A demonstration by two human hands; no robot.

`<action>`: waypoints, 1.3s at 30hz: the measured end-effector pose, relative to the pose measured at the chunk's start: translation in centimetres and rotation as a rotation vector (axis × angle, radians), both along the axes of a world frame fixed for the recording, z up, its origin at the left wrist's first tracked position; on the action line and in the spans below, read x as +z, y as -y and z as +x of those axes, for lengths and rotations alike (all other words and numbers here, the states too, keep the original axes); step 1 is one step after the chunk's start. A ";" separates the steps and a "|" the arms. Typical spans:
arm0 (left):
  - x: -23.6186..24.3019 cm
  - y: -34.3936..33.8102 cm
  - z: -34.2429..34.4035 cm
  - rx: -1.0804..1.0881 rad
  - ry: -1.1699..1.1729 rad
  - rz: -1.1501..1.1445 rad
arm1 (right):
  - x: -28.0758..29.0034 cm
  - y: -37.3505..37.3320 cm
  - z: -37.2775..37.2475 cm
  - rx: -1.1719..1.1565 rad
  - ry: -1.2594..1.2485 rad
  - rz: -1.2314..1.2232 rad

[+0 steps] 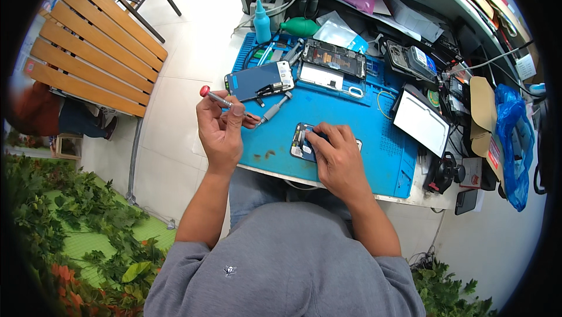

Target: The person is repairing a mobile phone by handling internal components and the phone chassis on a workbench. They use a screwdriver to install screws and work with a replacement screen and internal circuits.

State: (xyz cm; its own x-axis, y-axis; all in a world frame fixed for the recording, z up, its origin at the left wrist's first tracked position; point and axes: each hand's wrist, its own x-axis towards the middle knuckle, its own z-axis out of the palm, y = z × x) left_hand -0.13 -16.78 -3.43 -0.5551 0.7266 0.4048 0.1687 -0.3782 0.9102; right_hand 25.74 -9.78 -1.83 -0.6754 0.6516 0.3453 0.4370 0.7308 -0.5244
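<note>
My left hand (221, 132) is closed around a slim screwdriver (218, 99) with a red cap, raised above the mat's left edge. My right hand (339, 156) rests on a dark phone part (302, 148) lying flat on the blue mat (275, 141). Its thumb and fingertips come together over the part; whether they pinch anything small is hidden. Just right of my left hand lies a grey screwdriver (275, 109). Beyond it sits a phone screen assembly (260, 81) with a white end. An opened phone with its inner parts bare (335, 59) stands farther back.
A light-blue bottle (261, 24) and a green air blower (300, 26) stand at the back. Right of the mat are a white panel (421, 122), a brown cardboard box (485, 118) and a blue plastic bag (515, 147). A slatted wooden bench (99, 48) is at far left, with a person beside it.
</note>
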 end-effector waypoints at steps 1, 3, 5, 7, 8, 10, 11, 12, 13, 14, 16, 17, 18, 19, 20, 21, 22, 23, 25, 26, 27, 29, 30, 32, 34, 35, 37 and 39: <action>-0.1 -0.1 0.1 -0.004 0.016 0.002 | 0.1 0.0 0.0 -0.003 -0.005 0.009; -0.3 -0.2 -0.1 -0.013 0.005 0.017 | 0.1 -0.1 0.1 0.004 -0.008 -0.006; -0.4 -0.1 -0.3 -0.046 -0.018 0.012 | 0.0 0.0 0.1 0.005 -0.016 0.006; -0.1 -0.3 -0.6 -0.056 -0.024 0.023 | 0.0 0.0 0.0 0.011 -0.024 0.008; 0.2 -0.4 -0.6 -0.045 -0.045 0.040 | -0.1 0.0 -0.1 0.013 -0.022 0.014; 1.8 -0.2 -1.1 -0.029 -0.073 0.051 | -0.3 0.0 -0.1 0.021 -0.028 0.014; 3.3 -0.1 -1.6 -0.046 -0.189 -0.101 | -0.5 -0.1 0.0 0.012 -0.030 0.016; 4.6 0.1 -2.1 -0.063 -0.304 -0.254 | -0.7 -0.1 0.1 0.004 -0.032 0.018; 5.9 0.2 -2.5 -0.057 -0.309 -0.256 | -0.7 -0.1 0.1 0.010 -0.038 0.016; 7.2 0.2 -2.9 -0.069 -0.370 -0.350 | -0.7 0.0 0.2 0.004 -0.031 0.015; 8.0 0.8 -4.1 -0.056 -0.623 -0.513 | -0.6 0.0 0.1 -0.001 -0.030 0.013; 8.3 1.0 -4.7 -0.054 -0.628 -0.515 | -0.5 0.0 0.1 0.002 -0.028 0.012; 8.8 1.1 -5.1 -0.130 -0.815 -0.638 | -0.5 0.1 0.1 0.001 -0.026 0.011; 9.2 1.1 -5.4 -0.207 -1.002 -0.758 | -0.3 0.1 0.2 -0.001 -0.032 0.011; 9.0 1.2 -5.6 -0.208 -1.053 -0.844 | -0.2 0.0 0.2 0.003 -0.027 0.006; 8.8 1.2 -5.6 -0.211 -1.061 -0.843 | -0.1 0.0 0.3 0.006 -0.022 0.001; 8.5 1.2 -5.7 -0.236 -1.097 -0.875 | -0.1 0.0 0.3 -0.004 -0.024 0.008; 8.3 1.2 -5.7 -0.261 -1.133 -0.907 | -0.1 0.1 0.3 0.004 -0.020 0.003; 8.3 0.8 -5.7 -0.257 -1.130 -0.907 | -0.1 0.1 0.3 -0.002 -0.018 0.003; 8.5 0.4 -5.5 -0.247 -1.119 -0.917 | -0.2 0.1 0.4 0.012 -0.013 -0.001; 8.8 0.0 -5.2 -0.255 -1.127 -0.906 | -0.3 0.0 0.4 0.026 -0.007 -0.005; 10.0 -0.7 -4.3 -0.215 -1.085 -1.052 | -0.5 -0.1 0.6 0.021 -0.012 -0.002; 9.7 -1.1 -4.0 -0.221 -1.090 -1.045 | -0.5 -0.1 0.6 0.026 -0.015 -0.001; 8.7 -1.6 -3.7 -0.205 -0.984 -0.788 | -0.5 -0.1 0.6 0.026 -0.017 0.001; 7.9 -2.4 -2.4 -0.227 -0.995 -0.709 | -0.5 -0.1 0.6 0.028 -0.017 0.002; 7.5 -2.9 -1.8 -0.247 -1.003 -0.634 | -0.6 -0.1 0.6 0.031 -0.022 0.006; 6.4 -3.6 -1.2 -0.242 -1.111 -0.641 | -0.7 -0.1 0.6 0.031 -0.025 0.010; 6.1 -4.0 -0.9 -0.237 -1.219 -0.647 | -0.7 0.0 0.5 0.031 -0.026 0.011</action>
